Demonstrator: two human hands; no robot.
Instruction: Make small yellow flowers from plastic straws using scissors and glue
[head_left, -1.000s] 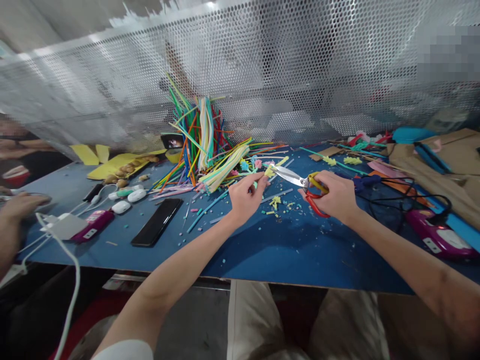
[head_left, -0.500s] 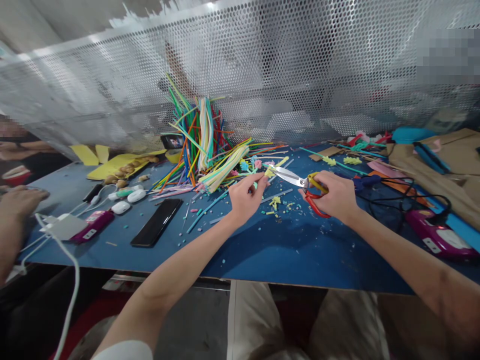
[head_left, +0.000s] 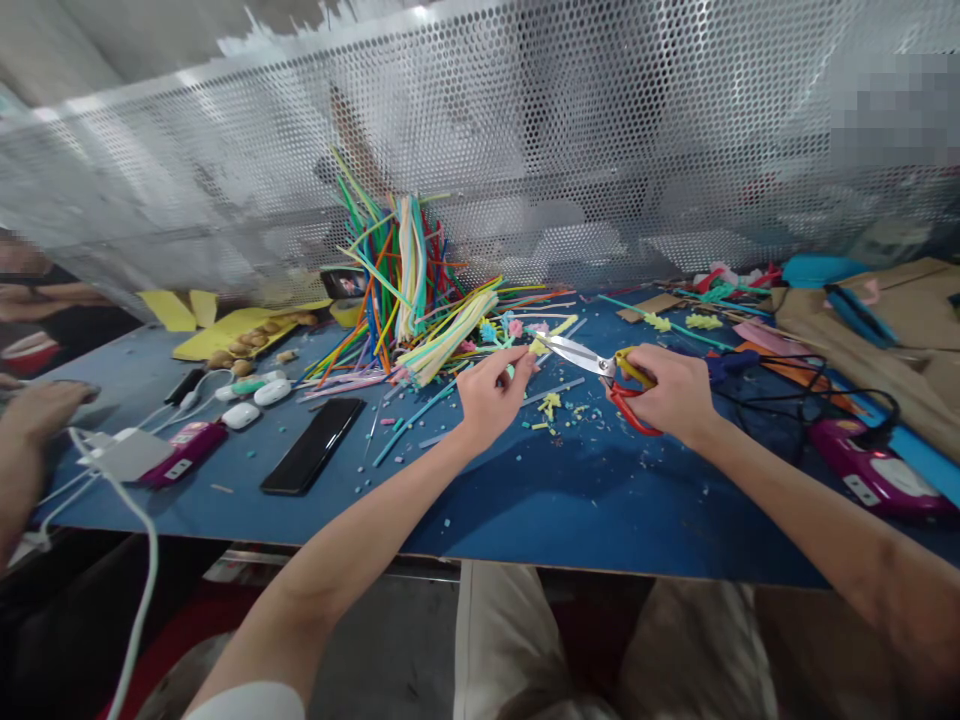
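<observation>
My right hand (head_left: 671,390) is wrapped round the yellow and red handles of a pair of scissors (head_left: 577,352), blades pointing left. Between the fingertips of my left hand (head_left: 491,395) is a small yellow pipe cleaner piece (head_left: 538,344), with the blade tips right at it. A yellow cut pipe cleaner shape (head_left: 551,404) lies on the blue table below the blades, among small clippings. Behind my left hand are blue and pink pipe cleaner shapes (head_left: 514,328) and a bundle of pale yellow pipe cleaners (head_left: 450,335).
Many coloured pipe cleaners (head_left: 411,265) stand against the perforated metal screen (head_left: 600,150). To the left lie a black phone (head_left: 313,446), white cases (head_left: 273,391) and a purple power strip (head_left: 193,447). Another person's hand (head_left: 52,405) is at far left. Cables and another power strip (head_left: 874,465) lie right.
Both hands stay in nearly the same place. The scissor blades look slightly more closed at the yellow piece; otherwise little differs.
</observation>
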